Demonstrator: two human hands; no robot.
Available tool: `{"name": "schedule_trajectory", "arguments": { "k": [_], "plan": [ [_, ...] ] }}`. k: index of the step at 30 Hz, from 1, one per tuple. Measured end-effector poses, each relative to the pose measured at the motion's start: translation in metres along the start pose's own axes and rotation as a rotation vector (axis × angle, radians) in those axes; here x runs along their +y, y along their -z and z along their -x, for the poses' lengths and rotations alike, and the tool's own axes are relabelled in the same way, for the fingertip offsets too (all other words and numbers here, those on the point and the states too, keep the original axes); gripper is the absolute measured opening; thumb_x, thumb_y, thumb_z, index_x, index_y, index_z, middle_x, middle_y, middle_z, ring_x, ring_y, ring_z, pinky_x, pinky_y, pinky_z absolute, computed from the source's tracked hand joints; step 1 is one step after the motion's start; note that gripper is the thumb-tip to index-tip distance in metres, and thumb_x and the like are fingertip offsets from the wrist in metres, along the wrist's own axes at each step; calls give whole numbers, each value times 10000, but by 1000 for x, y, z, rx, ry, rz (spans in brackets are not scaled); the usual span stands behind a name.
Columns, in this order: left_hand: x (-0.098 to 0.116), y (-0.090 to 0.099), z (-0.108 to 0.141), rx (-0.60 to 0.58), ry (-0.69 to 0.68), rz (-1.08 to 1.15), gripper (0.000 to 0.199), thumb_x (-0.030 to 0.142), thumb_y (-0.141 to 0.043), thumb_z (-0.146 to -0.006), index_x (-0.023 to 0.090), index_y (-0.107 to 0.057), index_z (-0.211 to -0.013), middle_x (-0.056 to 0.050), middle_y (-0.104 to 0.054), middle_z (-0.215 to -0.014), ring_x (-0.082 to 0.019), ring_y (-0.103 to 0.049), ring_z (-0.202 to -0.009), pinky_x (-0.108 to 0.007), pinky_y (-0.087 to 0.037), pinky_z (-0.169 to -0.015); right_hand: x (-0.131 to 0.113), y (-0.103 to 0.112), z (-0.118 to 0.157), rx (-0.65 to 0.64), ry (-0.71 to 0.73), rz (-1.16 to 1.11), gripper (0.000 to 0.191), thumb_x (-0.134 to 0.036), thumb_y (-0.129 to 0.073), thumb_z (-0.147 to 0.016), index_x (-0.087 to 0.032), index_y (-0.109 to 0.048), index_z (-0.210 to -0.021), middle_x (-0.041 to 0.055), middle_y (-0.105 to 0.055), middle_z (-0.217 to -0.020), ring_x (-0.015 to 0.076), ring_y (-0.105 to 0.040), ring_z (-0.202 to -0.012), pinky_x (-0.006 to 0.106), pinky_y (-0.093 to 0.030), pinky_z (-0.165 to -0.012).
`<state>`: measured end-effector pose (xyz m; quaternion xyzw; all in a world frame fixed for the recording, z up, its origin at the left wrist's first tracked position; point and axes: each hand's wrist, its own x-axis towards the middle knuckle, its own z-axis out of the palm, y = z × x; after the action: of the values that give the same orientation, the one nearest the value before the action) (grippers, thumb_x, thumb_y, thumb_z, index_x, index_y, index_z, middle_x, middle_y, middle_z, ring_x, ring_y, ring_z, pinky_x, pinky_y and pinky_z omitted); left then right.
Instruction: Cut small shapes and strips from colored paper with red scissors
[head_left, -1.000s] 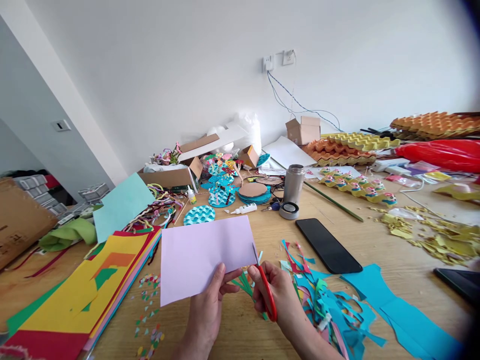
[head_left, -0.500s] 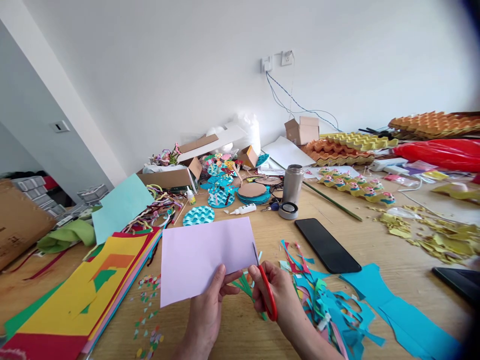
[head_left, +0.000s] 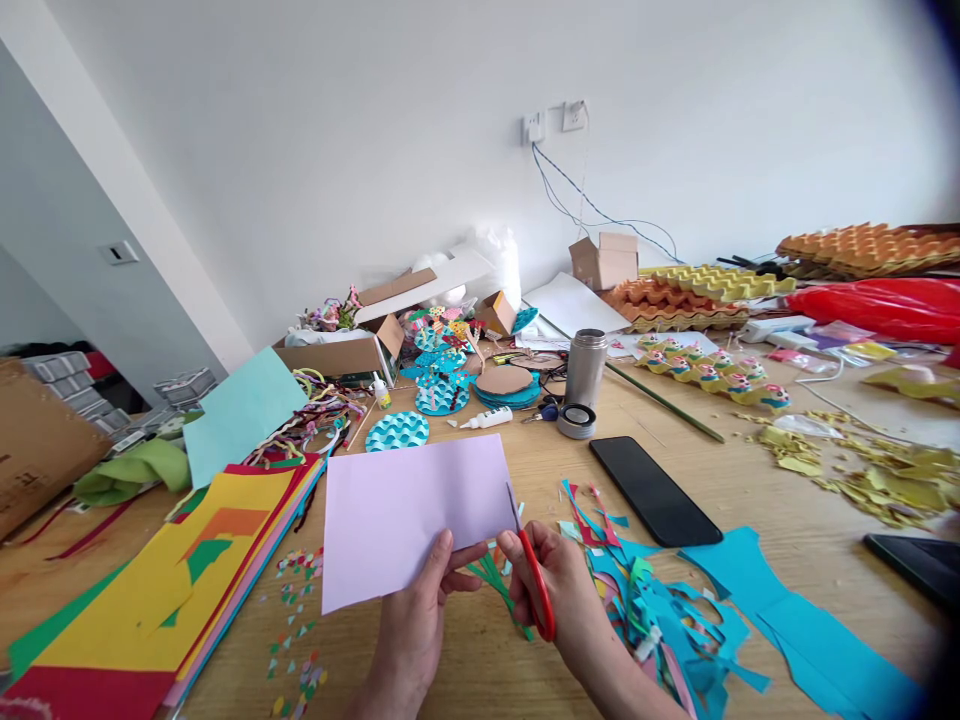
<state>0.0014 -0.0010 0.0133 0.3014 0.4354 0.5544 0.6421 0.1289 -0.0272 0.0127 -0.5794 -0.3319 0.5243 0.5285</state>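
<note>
A sheet of light purple paper is raised above the wooden table, pinched at its lower edge between the thumb and fingers of my left hand. My right hand is closed round the red handles of a pair of scissors. The scissor blades point up and lie along the paper's right edge. Beneath and between the hands are thin green strips. Whether the blades are biting into the paper is too fine to tell.
Blue paper scraps lie right of my right hand, with a black phone behind them. A metal flask stands farther back. Stacked coloured sheets are at the left, beside small confetti pieces. Decorated egg-carton pieces sit back right.
The purple paper has shifted very slightly to the right at its left edge. Both hands and the scissors are otherwise almost unmoved.
</note>
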Motion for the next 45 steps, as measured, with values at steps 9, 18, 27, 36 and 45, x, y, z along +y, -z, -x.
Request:
{"name": "schedule_trajectory", "arguments": {
  "k": [9, 18, 27, 36, 45],
  "plan": [
    [1, 0, 0, -7, -7, -15, 407, 252, -791, -624, 153, -625, -983, -84, -721, -922, -263, -711, -736, -258, -535, -465, -3, 0, 1, -26, 11, 11, 451, -589, -642, -651, -206, -407, -614, -75, -504, -356, 76, -467, -275, 148, -275, -294],
    [1, 1, -1, 21, -16, 2, 478, 248, -797, -615, 161, -609, -1046, -73, -721, -939, -261, -712, -733, -276, -538, -485, 7, 2, -6, -63, 10, 13, 478, -641, -575, -700, -194, -431, -611, -55, -534, -391, 81, -476, -282, 166, -306, -303],
    [1, 3, -4, 15, -23, -24, 446, 265, -780, -638, 161, -609, -1036, -108, -702, -1018, -267, -708, -754, -265, -530, -489, 8, 4, -10, -121, -5, -38, 509, -666, -576, -682, -186, -447, -573, -38, -535, -367, 82, -473, -280, 179, -335, -314],
    [0, 3, -2, 0, -18, -45, 411, 264, -768, -656, 162, -613, -1024, -100, -706, -999, -262, -709, -746, -267, -533, -492, 3, 6, -9, -116, 23, -70, 513, -657, -604, -659, -170, -475, -563, -27, -555, -390, 74, -483, -300, 176, -355, -335],
    [-1, 3, -2, -11, -11, -44, 450, 286, -779, -640, 145, -607, -1030, -81, -717, -925, -263, -708, -749, -260, -531, -478, 0, 9, -8, -120, 50, -46, 428, -553, -659, -671, -172, -498, -563, -24, -560, -391, 87, -499, -327, 186, -370, -364]
  ]
}}
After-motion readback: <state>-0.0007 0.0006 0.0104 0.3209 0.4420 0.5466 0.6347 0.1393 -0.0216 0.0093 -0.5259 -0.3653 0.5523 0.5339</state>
